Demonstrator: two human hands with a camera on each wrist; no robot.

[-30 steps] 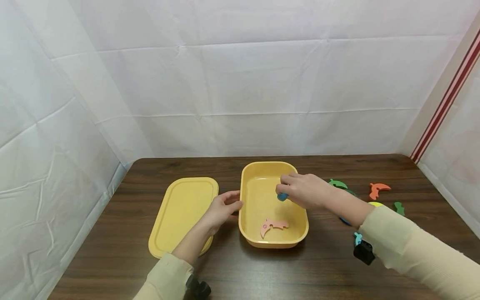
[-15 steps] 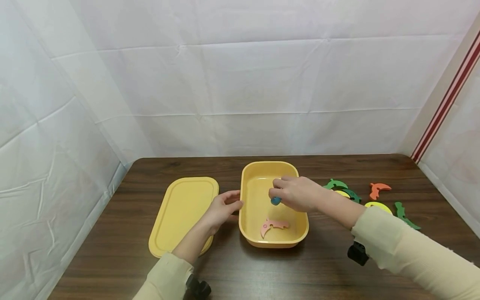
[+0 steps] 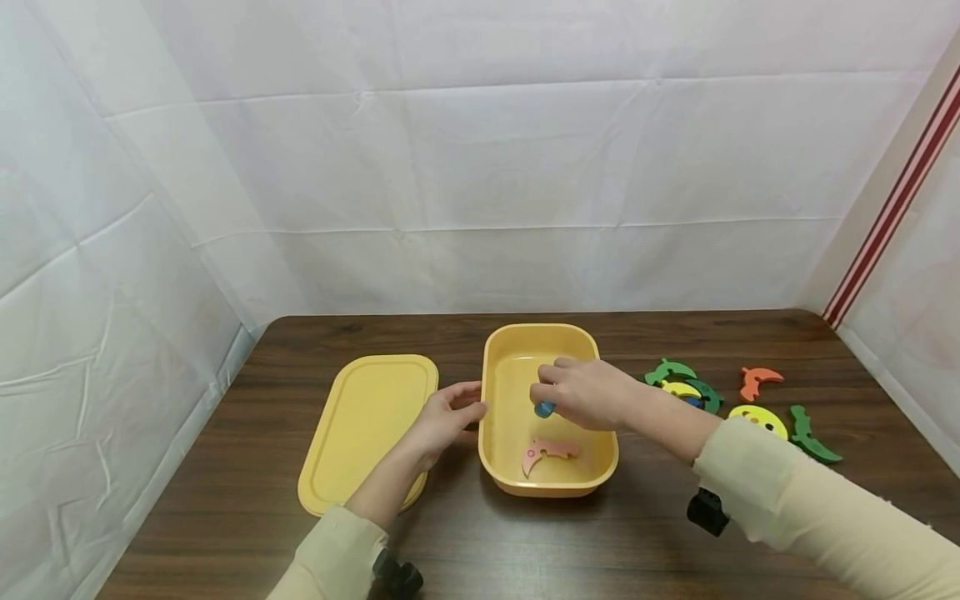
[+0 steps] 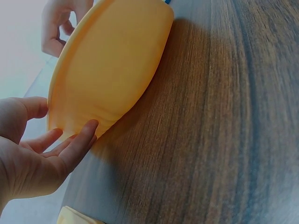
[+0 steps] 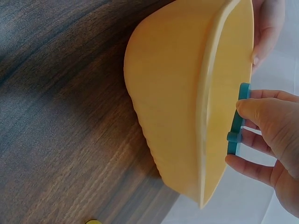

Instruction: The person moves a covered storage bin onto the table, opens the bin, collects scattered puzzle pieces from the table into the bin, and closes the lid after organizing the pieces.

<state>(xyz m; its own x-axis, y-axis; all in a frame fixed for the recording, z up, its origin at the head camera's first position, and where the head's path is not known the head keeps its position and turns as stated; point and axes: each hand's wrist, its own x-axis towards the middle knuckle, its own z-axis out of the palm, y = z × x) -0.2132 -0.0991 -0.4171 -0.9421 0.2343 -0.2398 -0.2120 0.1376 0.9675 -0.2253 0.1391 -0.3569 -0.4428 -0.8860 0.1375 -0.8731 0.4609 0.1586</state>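
Note:
A yellow bin (image 3: 549, 489) stands at the middle of the table, a pink curved toy piece (image 3: 534, 454) lying on its floor near the front. Over the bin's inside, my right hand (image 3: 588, 393) pinches a flat blue-teal toy piece (image 5: 237, 119) between thumb and fingers. In the head view only one end of that piece shows below the fingertips. My left hand (image 3: 441, 421) is at the bin's left side, its thumb at the rim and its loosely spread fingers against the outer wall (image 4: 107, 70).
Left of the bin a yellow lid (image 3: 363, 429) lies flat. To the right are several flat toy pieces: an orange curved one (image 3: 757, 381), a green one (image 3: 808, 436), a round yellow one with dark holes (image 3: 761, 417), and a cluster with a light green piece (image 3: 667, 371).
My right hand has shifted left and slightly toward the front over the bin, carrying the blue-teal piece. More pieces on the right have come into sight. The left hand stays in place.

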